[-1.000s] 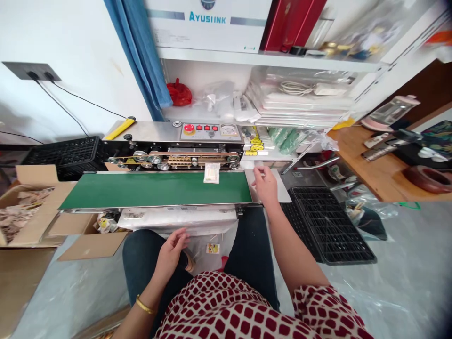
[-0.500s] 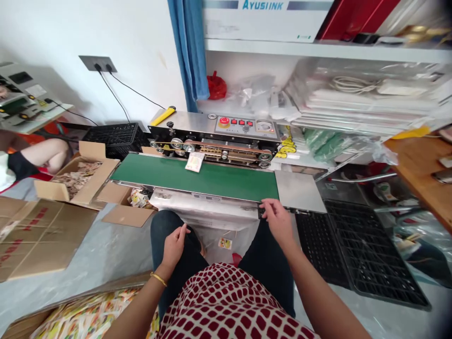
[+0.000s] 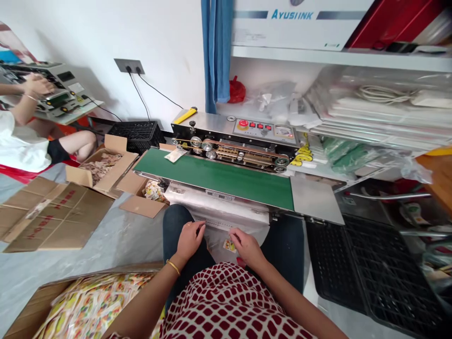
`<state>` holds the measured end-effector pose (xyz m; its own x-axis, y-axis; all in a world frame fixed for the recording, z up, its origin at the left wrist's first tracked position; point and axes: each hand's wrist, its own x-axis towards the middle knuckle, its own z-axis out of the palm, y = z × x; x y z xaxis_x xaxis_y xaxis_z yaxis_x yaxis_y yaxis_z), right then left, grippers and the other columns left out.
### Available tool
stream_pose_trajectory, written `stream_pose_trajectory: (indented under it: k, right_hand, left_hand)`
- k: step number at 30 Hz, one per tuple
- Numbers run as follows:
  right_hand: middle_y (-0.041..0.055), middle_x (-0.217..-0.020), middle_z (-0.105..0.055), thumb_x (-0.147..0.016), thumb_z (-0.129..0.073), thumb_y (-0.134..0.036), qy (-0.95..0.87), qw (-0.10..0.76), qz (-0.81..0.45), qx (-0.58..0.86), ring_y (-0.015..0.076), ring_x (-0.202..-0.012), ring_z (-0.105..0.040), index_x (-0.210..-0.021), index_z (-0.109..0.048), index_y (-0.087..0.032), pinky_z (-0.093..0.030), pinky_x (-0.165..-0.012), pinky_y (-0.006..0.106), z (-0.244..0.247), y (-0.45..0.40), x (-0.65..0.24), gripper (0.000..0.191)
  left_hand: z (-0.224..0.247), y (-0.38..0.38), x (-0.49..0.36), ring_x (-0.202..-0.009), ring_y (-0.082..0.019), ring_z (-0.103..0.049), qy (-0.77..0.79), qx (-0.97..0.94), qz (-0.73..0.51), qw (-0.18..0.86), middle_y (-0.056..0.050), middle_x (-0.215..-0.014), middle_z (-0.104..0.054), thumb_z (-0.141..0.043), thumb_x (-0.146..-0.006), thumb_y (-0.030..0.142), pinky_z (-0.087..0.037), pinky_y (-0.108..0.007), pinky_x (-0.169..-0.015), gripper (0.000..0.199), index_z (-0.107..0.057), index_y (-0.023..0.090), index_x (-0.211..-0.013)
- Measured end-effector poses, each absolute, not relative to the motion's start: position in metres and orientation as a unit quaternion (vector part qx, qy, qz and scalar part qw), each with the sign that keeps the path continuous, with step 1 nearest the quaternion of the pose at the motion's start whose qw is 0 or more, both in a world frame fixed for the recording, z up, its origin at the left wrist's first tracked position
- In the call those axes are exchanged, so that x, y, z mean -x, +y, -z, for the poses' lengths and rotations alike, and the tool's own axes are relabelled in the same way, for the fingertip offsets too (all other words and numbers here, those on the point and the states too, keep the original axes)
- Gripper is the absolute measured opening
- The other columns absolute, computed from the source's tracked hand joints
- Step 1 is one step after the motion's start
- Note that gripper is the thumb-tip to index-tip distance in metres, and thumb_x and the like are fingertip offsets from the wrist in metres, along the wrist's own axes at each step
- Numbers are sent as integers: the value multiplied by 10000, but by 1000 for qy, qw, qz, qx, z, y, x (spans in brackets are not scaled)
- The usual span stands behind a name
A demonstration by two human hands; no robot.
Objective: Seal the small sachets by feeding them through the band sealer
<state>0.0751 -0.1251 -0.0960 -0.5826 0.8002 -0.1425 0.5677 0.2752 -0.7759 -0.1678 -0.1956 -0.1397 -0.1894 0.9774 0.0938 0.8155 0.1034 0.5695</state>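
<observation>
My left hand point(image 3: 191, 239) rests over my left thigh, fingers curled, and whether anything is in them is too small to tell. My right hand point(image 3: 247, 246) hovers between my knees with thumb and fingertips close together; anything between them cannot be made out. Beyond both hands runs the green conveyor belt point(image 3: 226, 181) of a sealing machine point(image 3: 236, 136). A small pale packet point(image 3: 175, 155) lies near the belt's left end, beside the rollers. On the floor, just left of my right hand, is a colourful packet point(image 3: 229, 245).
An open carton point(image 3: 52, 301) of colourful packets stands at lower left. Further left are a smaller box point(image 3: 143, 207), another carton point(image 3: 81, 176) and black crates point(image 3: 136, 136). Black trays point(image 3: 381, 273) lie at right. A person's clasped hands point(image 3: 37, 85) show at far left.
My right hand has left the belt's front edge and come down and left between my knees. The pale packet has moved left along the belt. The view has swung left.
</observation>
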Motion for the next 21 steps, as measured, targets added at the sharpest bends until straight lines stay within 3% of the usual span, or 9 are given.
stream_pose_trajectory:
  k: [7, 11, 15, 21]
  right_hand:
    - [19, -872, -711, -984, -367, -360, -804, 65, -396, 438, 195, -818, -658, -987, -636, -233, -422, -745, 284, 103, -133, -76, 298]
    - [38, -980, -728, -980, -377, -330, -819, 6, -382, 429, 208, -909, -672, -1034, -648, -229, -425, -773, 287, 114, -135, -80, 295]
    - [85, -1092, -724, -959, -435, -288, -840, -106, -347, 404, 239, -985, -675, -1110, -657, -200, -432, -808, 300, 131, -134, -82, 282]
    - [138, -1216, -683, -957, -457, -301, -824, -248, -321, 395, 271, -1083, -651, -1249, -614, -176, -452, -873, 330, 156, -130, -85, 354]
  left_hand:
    - [148, -196, 165, -1013, -251, -669, 726, -645, -205, 118, -80, -1116, -745, -436, -981, 231, -430, -474, -1030, 316, -640, 200, -1220]
    - [148, -196, 166, -986, -234, -685, 729, -647, -193, 112, -80, -1102, -750, -448, -974, 209, -431, -469, -1038, 321, -626, 202, -1241]
    - [144, -198, 170, -986, -228, -685, 729, -644, -202, 112, -71, -1103, -749, -450, -980, 217, -434, -461, -1042, 308, -629, 202, -1231]
    - [134, -210, 183, -1051, -203, -664, 714, -650, -226, 127, -75, -1165, -726, -439, -996, 255, -500, -359, -965, 311, -611, 187, -1245]
